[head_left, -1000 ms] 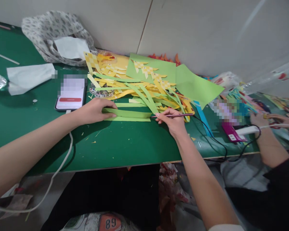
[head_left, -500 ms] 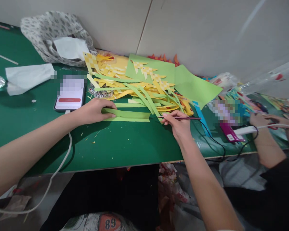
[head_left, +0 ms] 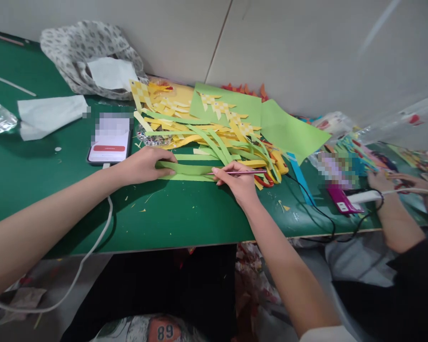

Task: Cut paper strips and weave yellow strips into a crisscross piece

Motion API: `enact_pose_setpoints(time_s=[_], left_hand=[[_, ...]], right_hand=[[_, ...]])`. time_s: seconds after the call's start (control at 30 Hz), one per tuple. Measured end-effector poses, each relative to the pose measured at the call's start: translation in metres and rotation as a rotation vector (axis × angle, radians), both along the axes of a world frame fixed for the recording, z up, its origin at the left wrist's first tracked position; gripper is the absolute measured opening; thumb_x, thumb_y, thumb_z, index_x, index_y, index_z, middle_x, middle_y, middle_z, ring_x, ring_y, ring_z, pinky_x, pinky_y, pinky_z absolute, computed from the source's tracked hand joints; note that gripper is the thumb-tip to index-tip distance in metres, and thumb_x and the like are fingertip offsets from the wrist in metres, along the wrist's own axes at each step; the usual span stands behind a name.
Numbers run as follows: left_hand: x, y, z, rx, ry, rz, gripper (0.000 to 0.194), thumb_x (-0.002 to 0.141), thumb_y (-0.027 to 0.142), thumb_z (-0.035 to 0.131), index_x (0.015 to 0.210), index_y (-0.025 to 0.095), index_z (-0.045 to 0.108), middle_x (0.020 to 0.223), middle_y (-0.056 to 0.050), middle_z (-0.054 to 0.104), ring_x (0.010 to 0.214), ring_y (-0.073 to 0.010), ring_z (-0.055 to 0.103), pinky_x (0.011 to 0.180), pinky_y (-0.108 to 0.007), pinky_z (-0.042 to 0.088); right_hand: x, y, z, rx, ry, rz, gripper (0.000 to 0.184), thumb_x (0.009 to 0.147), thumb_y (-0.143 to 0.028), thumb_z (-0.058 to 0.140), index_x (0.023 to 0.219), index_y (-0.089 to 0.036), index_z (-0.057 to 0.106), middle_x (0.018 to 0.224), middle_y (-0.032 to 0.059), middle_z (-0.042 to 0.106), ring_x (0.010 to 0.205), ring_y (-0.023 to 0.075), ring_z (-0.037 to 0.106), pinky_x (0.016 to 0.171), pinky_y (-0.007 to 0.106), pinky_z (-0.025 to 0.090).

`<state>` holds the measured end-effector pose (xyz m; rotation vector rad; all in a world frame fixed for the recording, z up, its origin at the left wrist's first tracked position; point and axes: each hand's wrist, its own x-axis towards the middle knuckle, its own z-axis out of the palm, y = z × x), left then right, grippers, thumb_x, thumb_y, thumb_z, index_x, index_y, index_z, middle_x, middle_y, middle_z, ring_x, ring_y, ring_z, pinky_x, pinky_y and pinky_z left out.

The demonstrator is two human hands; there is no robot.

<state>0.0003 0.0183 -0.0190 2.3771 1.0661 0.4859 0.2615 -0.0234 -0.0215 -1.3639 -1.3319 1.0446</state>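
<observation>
Green paper strip point(head_left: 190, 168) spans between the hands. Probably light, bendy, easy to crease; best pinched at the ends. Left hand point(head_left: 152, 164) pinches its left end; right hand point(head_left: 238, 180) grips a slim stick point(head_left: 259, 172). Vs half a second ago: right hand shifted toward left hand, now at strip's right end, not beyond it.

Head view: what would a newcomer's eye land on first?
Probably the bright heap of yellow and green paper strips, mid-view on the green table. In front of it, the left hand pinches a green strip while the right hand holds a slim dark rod. Left of the heap lies a lit phone with a white cable plugged in.
</observation>
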Motion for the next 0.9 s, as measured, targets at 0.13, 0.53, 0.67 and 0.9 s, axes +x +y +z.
enact_pose_setpoints(time_s=[0.13, 0.53, 0.67, 0.9], left_hand=[[0.0, 0.0, 0.0, -0.012, 0.002, 0.017, 0.036, 0.081, 0.046, 0.055, 0.101, 0.019, 0.066, 0.098, -0.005, 0.069, 0.087, -0.0207, 0.063, 0.08, -0.03, 0.047], [0.0, 0.0, 0.0, -0.021, -0.006, 0.018, 0.035, 0.081, 0.047, 0.055, 0.1, 0.021, 0.066, 0.098, -0.005, 0.07, 0.087, -0.0207, 0.063, 0.08, -0.031, 0.048], [0.0, 0.0, 0.0, -0.015, -0.001, 0.018, 0.033, 0.08, 0.046, 0.055, 0.098, 0.02, 0.066, 0.097, -0.004, 0.07, 0.086, -0.0201, 0.063, 0.079, -0.03, 0.048], [0.0, 0.0, 0.0, -0.025, 0.01, 0.025, 0.035, 0.08, 0.046, 0.056, 0.101, 0.02, 0.065, 0.1, -0.005, 0.07, 0.088, -0.0212, 0.063, 0.08, -0.031, 0.047]], right_hand=[[0.007, 0.0, -0.001, 0.007, 0.005, -0.003, 0.026, 0.062, -0.035, 0.08, 0.061, -0.018, 0.061, 0.057, -0.0007, 0.067, 0.045, 0.0084, 0.058, 0.048, 0.021, 0.049], [0.033, 0.004, -0.004, -0.004, 0.011, -0.033, 0.027, 0.058, -0.036, 0.082, 0.06, -0.018, 0.061, 0.055, -0.0005, 0.067, 0.045, 0.0094, 0.059, 0.045, 0.02, 0.051], [0.039, 0.004, -0.003, 0.004, 0.001, -0.05, 0.027, 0.058, -0.034, 0.082, 0.059, -0.018, 0.061, 0.055, -0.0007, 0.067, 0.043, 0.0084, 0.057, 0.045, 0.02, 0.05], [0.048, 0.005, -0.002, 0.017, -0.004, -0.067, 0.026, 0.056, -0.033, 0.083, 0.057, -0.018, 0.062, 0.053, -0.0004, 0.066, 0.042, 0.0087, 0.057, 0.044, 0.02, 0.051]])
